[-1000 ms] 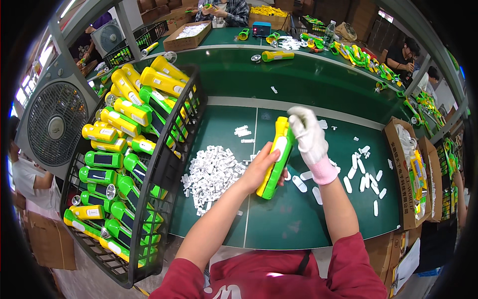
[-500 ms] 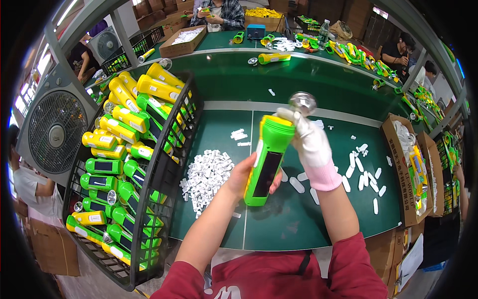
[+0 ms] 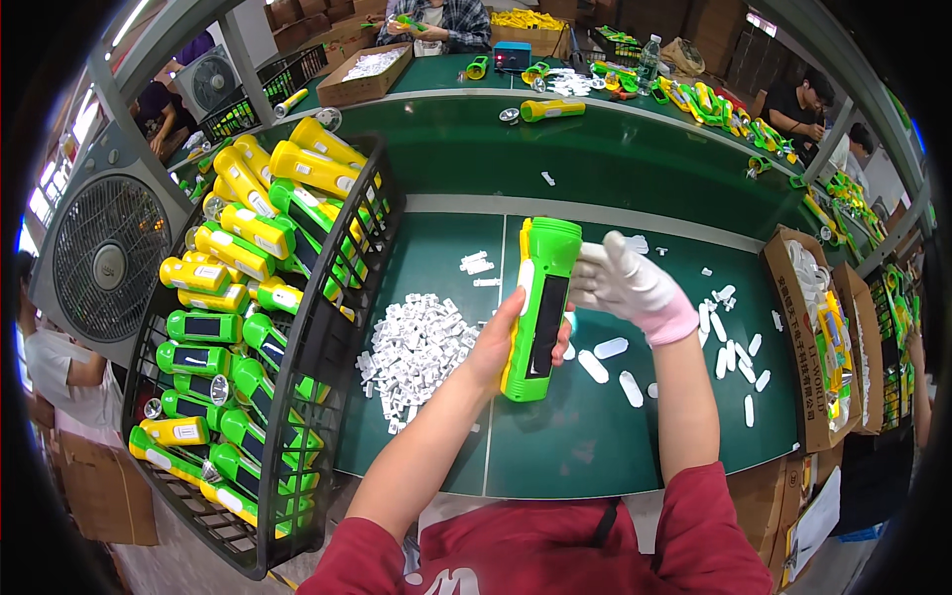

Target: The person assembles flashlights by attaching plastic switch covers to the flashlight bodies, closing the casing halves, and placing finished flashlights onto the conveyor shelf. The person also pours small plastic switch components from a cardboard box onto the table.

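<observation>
My left hand (image 3: 499, 339) is wrapped round a green and yellow flashlight body (image 3: 543, 307), which stands nearly upright over the table with its long dark panel facing me. Fingers and thumb grip it at mid-length. Close to its right side, just below the wide top end, is my right hand (image 3: 635, 286) in a white glove with a pink cuff. Those gloved fingers are stretched out, thumb raised, and hold nothing; whether their tips touch the flashlight I cannot tell. A heap of small white plastic parts (image 3: 415, 347) lies left of the flashlight, and oblong white pieces (image 3: 631, 389) are scattered to the right.
A black crate (image 3: 288, 436) full of green and yellow flashlights stands at the left, beside a fan (image 3: 109, 260). Cardboard boxes (image 3: 808, 367) with parts line the right edge. Beyond the green ledge (image 3: 476, 164), more flashlights and co-workers are at another bench.
The shiny reflector near my right fingers has gone out of sight. My right hand has lowered and its fingers have opened out; the flashlight has become more upright in my left.
</observation>
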`<state>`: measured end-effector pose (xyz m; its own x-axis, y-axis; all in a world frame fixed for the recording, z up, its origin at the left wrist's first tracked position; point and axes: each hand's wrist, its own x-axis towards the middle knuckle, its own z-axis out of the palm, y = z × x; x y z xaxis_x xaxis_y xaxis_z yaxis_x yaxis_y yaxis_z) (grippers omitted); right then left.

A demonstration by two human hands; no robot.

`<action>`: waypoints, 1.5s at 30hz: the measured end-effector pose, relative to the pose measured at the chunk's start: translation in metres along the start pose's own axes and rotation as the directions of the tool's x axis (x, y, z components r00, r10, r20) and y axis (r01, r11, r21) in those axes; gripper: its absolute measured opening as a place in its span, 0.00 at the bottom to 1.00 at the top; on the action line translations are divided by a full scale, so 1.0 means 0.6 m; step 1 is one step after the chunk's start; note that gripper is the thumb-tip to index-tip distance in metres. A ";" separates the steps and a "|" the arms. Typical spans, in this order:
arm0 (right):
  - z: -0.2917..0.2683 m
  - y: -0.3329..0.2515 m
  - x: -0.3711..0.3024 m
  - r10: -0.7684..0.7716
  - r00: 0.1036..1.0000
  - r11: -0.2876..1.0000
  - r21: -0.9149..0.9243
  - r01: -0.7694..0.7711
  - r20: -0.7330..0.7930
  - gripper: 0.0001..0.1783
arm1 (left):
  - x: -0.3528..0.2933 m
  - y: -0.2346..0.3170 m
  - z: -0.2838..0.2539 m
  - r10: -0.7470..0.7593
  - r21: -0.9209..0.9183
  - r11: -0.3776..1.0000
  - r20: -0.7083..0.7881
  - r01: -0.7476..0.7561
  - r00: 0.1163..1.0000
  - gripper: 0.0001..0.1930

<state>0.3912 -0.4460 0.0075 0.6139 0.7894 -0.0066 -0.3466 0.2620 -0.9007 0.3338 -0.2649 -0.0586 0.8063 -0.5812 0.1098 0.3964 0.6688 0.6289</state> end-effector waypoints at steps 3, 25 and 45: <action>0.041 0.019 0.016 -0.069 0.964 0.981 -0.193 0.019 -0.256 0.35 | 0.002 -0.010 0.010 -0.085 0.172 0.980 -0.111 0.103 0.990 0.30; -0.014 0.006 -0.002 -0.101 0.994 -0.180 -0.983 0.032 0.050 0.12 | 0.010 0.010 -0.015 0.147 0.198 0.979 -0.499 -0.053 0.854 0.19; -0.241 0.052 -0.080 -0.881 0.141 0.116 -0.495 -0.861 -0.452 0.16 | 0.005 0.020 -0.006 0.158 0.183 0.979 -0.422 -0.087 0.893 0.17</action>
<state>0.4535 -0.5558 -0.0832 0.7123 -0.3707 0.5960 -0.2181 -0.9240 -0.3141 0.3422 -0.2571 -0.0535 0.9677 -0.2175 -0.1277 0.2381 0.6206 0.7471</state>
